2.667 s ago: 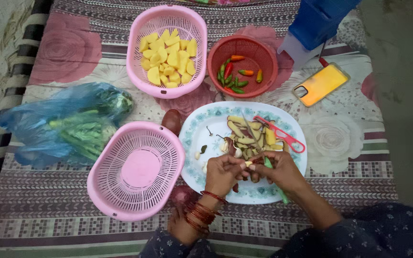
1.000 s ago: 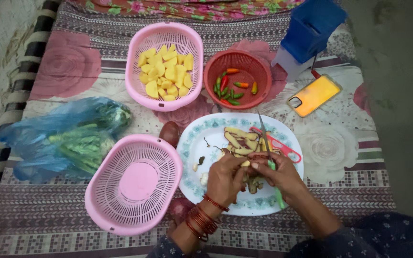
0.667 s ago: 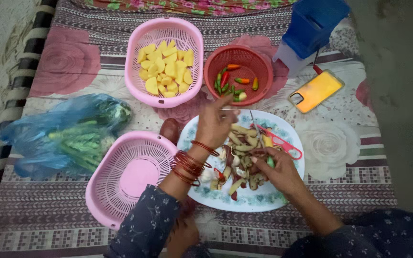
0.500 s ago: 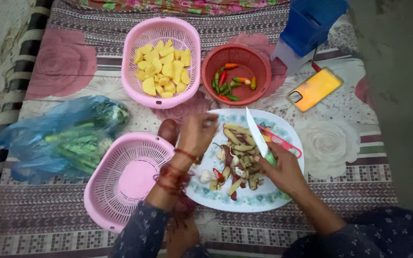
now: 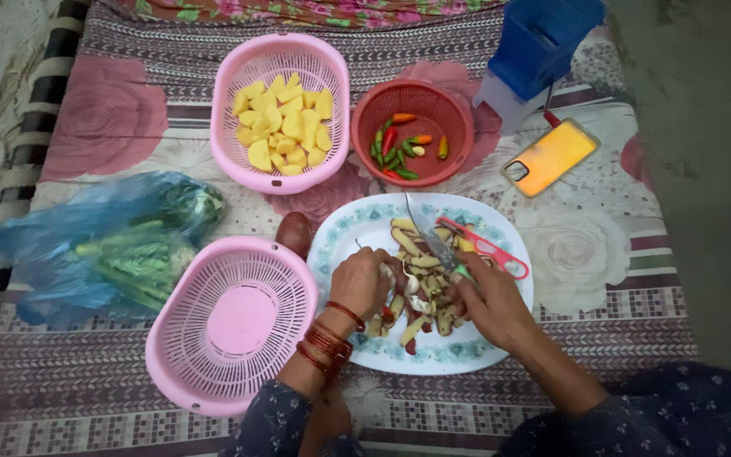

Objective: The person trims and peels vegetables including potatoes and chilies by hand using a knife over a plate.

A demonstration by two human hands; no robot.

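My right hand [image 5: 491, 303] grips a knife [image 5: 433, 239] with a green handle, its blade pointing up-left over a heap of peels [image 5: 420, 292] on the white oval plate [image 5: 344, 241]. My left hand [image 5: 359, 283], with red bangles on the wrist, rests at the heap's left edge. Its bent fingertips touch a pale garlic clove [image 5: 386, 271]; the fingers hide whether they grip it. A red peeler [image 5: 491, 251] lies on the plate to the right of the knife.
At the back stand a pink basket [image 5: 223, 106] of yellow potato pieces and a red basket [image 5: 460, 127] of chillies. An empty pink basket [image 5: 230, 326] is at left, an onion [image 5: 295, 233] beside it. Also here are a blue bag of greens [image 5: 103, 245], a yellow-cased phone [image 5: 552, 156] and a blue box [image 5: 543, 38].
My left hand reached out to the red basket, dropped a small pale piece there, and came back to the peel heap. The knife stayed in my right hand, its blade swinging a little.
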